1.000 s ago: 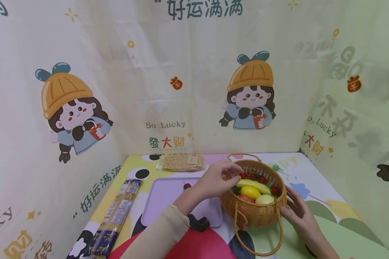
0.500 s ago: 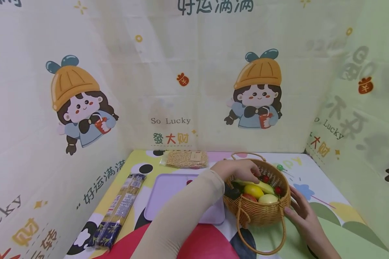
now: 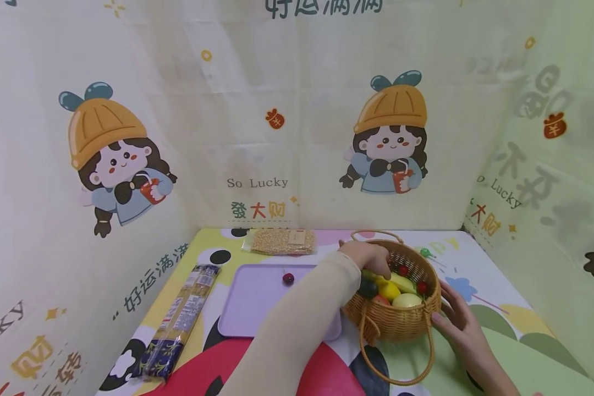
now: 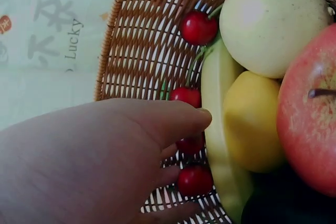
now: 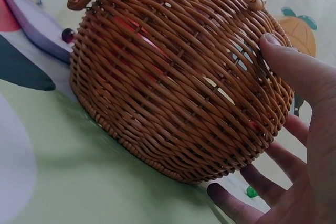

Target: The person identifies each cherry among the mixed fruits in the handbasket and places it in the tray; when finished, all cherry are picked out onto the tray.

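The wicker basket (image 3: 401,324) holds a banana (image 4: 216,93), a lemon (image 4: 254,121), a red apple (image 4: 310,103), a pale round fruit (image 4: 273,24), a dark rounded fruit (image 4: 283,200) and several cherries (image 4: 198,27). My left hand (image 3: 368,256) reaches over the left rim into it. In the left wrist view its thumb lies straight beside the banana, and its other fingers extend behind the lower cherries, partly hidden. My right hand (image 3: 457,324) rests against the basket's right side, thumb on the weave and fingers spread along the wall. Another cherry (image 3: 288,279) lies on the lilac tray (image 3: 247,308).
A long noodle packet (image 3: 180,322) lies at the left of the table. Behind the tray is a clear bag of grains (image 3: 279,242). The basket's handle (image 3: 430,363) hangs down toward the front. A small green object (image 3: 425,252) lies behind the basket.
My left hand has moved right and down from above the basket's left rim into the basket beside the cherries. The right hand stays against the basket.
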A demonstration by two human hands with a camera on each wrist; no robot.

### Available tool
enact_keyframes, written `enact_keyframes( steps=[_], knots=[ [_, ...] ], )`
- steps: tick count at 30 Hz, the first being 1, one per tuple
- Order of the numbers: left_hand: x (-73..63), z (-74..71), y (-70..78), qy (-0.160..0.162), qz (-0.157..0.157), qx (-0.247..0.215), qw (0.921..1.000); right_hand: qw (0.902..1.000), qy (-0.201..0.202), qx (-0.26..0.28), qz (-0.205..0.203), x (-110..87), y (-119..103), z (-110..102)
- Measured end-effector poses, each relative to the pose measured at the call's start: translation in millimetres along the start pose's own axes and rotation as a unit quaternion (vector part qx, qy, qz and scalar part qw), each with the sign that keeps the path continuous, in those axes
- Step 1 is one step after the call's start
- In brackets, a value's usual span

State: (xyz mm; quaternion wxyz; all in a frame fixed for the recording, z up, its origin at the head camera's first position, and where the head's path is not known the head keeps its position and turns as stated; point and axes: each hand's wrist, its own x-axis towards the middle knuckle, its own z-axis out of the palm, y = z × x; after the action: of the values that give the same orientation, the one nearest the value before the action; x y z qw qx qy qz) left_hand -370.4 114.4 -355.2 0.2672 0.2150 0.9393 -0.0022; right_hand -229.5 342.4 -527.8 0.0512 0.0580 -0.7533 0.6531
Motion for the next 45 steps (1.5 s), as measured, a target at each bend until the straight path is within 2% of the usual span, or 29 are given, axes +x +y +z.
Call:
enact_keyframes(
  steps=[5,9,14,17,20,25,28,30,35,40,43,45],
  knots=[
    [3.3,0.5,2.6,-0.004,0.019,0.039,0.9991,1.0,-0.003,0.0,0.002,1.4,-1.6,-0.5],
    [8.8,0.1,5.3,-0.01,0.047,0.08,0.9956,1.0,-0.002,-0.005,0.002,1.1,-2.1,-0.8],
    [19.1,4.4,3.4,-0.015,0.062,0.084,0.9944,1.0,-0.002,0.0,0.004,0.5,-0.9,-0.7],
    [24.3,9.0,-1.5,-0.011,0.078,0.068,0.9946,1.0,-0.004,0.004,0.003,-0.4,0.8,0.5],
    [25.3,11.5,-6.1,0.009,0.092,0.044,0.9947,1.0,-0.003,0.004,0.001,-1.1,2.0,1.7],
    [16.8,8.1,-5.7,0.039,0.094,-0.024,0.9945,1.0,-0.003,-0.002,0.003,-1.0,1.7,1.5],
    [12.1,3.3,-1.3,0.037,0.1,-0.037,0.9936,1.0,-0.003,-0.006,0.004,-0.7,0.8,0.3],
    [9.7,-0.1,1.9,0.038,0.115,-0.036,0.992,1.0,-0.003,-0.008,0.0,-0.2,0.1,-0.8],
    [7.1,-2.3,-0.6,0.064,0.166,-0.049,0.9828,0.9999,-0.006,-0.014,-0.003,0.9,-0.2,0.0],
    [4.3,3.4,-11.1,0.089,0.213,-0.051,0.9716,0.9999,-0.007,-0.01,-0.002,0.3,1.6,-0.5],
    [-0.4,10.7,-21.0,0.11,0.244,-0.054,0.9619,0.9999,-0.007,-0.009,-0.006,0.5,3.3,-0.8],
    [-4.8,18.1,-29.9,0.132,0.266,-0.065,0.9525,0.9999,-0.008,-0.007,-0.008,1.2,3.9,-0.6]
  ],
)
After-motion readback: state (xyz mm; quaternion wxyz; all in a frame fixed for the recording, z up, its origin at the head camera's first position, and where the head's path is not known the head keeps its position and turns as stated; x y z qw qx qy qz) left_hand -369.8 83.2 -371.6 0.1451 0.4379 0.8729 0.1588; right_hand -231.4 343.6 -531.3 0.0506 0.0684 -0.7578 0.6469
